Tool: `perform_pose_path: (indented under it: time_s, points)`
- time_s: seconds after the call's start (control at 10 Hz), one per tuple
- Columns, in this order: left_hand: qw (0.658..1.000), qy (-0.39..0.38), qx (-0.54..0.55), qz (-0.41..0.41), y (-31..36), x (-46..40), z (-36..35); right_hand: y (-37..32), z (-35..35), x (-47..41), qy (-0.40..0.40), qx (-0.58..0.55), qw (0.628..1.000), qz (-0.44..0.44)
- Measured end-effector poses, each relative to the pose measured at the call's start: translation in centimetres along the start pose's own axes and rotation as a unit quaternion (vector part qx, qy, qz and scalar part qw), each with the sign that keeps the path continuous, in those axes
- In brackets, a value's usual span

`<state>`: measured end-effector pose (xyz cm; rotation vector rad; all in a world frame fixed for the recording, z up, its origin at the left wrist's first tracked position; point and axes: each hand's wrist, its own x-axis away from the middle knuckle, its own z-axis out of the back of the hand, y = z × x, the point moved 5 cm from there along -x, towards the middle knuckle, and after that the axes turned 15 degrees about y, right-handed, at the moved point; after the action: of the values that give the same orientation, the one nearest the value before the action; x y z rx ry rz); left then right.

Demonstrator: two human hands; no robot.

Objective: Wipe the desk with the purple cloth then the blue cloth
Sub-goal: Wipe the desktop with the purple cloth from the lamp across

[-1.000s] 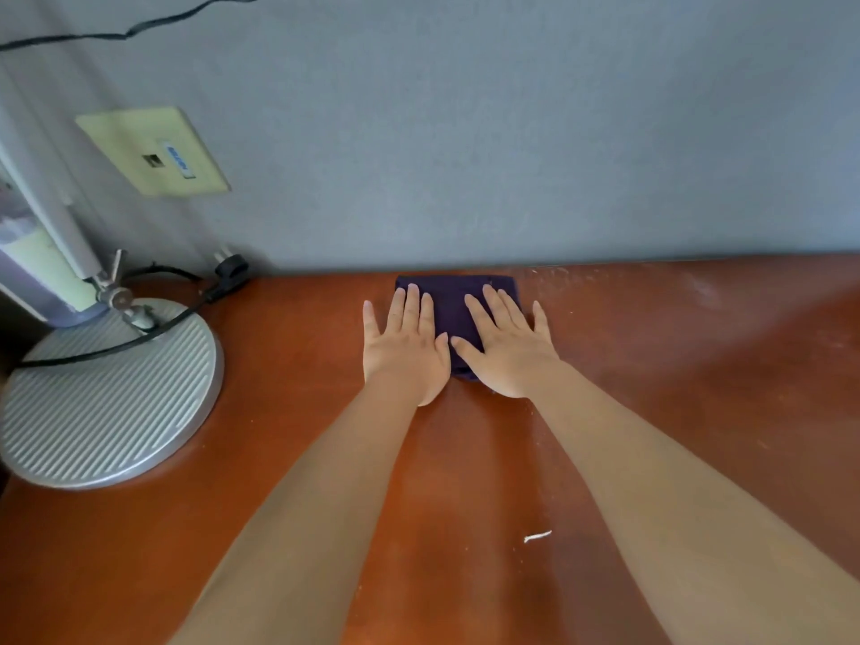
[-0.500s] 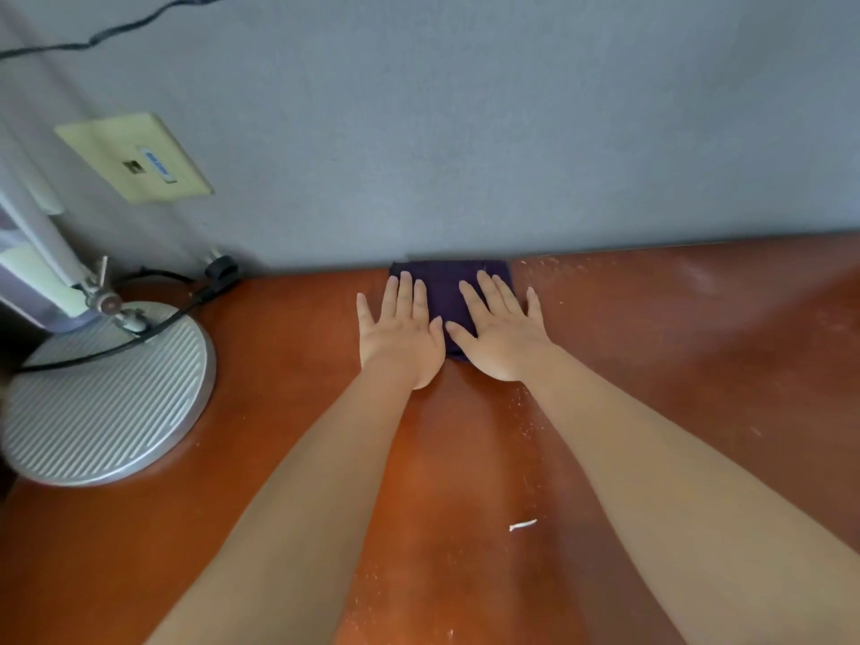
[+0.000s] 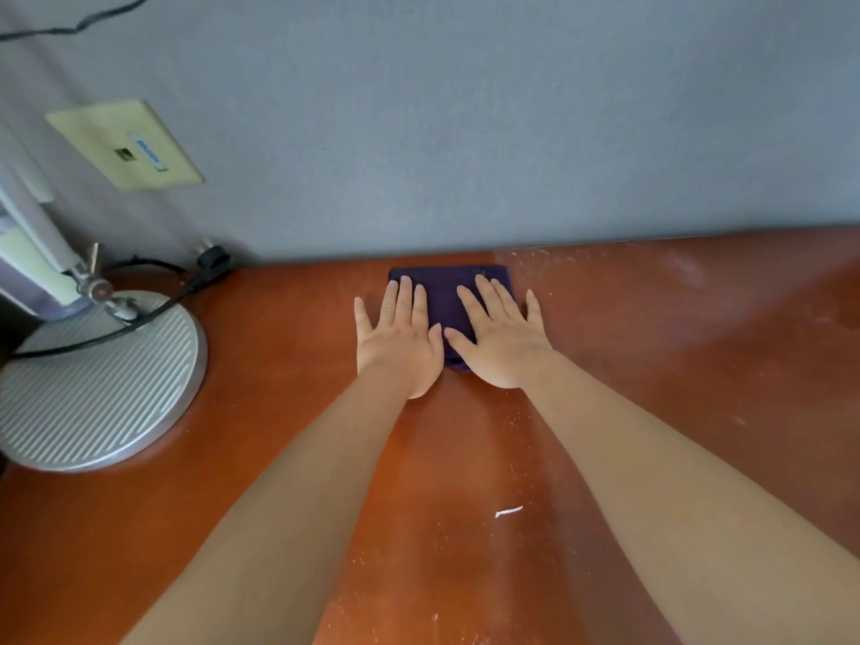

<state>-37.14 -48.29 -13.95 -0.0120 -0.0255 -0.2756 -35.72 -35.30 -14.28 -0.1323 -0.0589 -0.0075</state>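
Soft, even daylight; moderately bright, no hard source in view. Surface (image 3: 288, 458) shows a pale diffuse sheen down the middle between the forearms and a broader washed-out patch at far right, where dust specks catch light. Shadows weak: a faint dark band under the right forearm, a thin one under the lamp base (image 3: 97, 384). Wide-angle distortion bends the back edge of the surface and tilts the wall plate (image 3: 125, 144) at left. Slight overall softness; left edge and forearms nearest the lens blurriest. Wall (image 3: 465, 132) evenly lit, flat grey-blue.
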Motion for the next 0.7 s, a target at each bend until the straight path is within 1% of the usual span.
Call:
perform_pose_path:
  time_s: [0.3, 0.4, 0.7]
  points:
    - [1.000, 0.006, 0.001, 0.010, 0.2, -4.2, 0.2, 1.3, 0.5, -4.0, 0.013, -0.009, 1.000, 0.000]
    - [1.000, -0.001, 0.002, 0.018, 0.5, -3.6, 0.2, 1.2, 0.5, -3.3, 0.007, -0.019, 1.000, -0.005]
    - [1.000, -0.020, -0.003, 0.009, 1.5, 1.9, 0.2, 0.6, 0.2, 2.5, -0.007, -0.030, 0.999, -0.021]
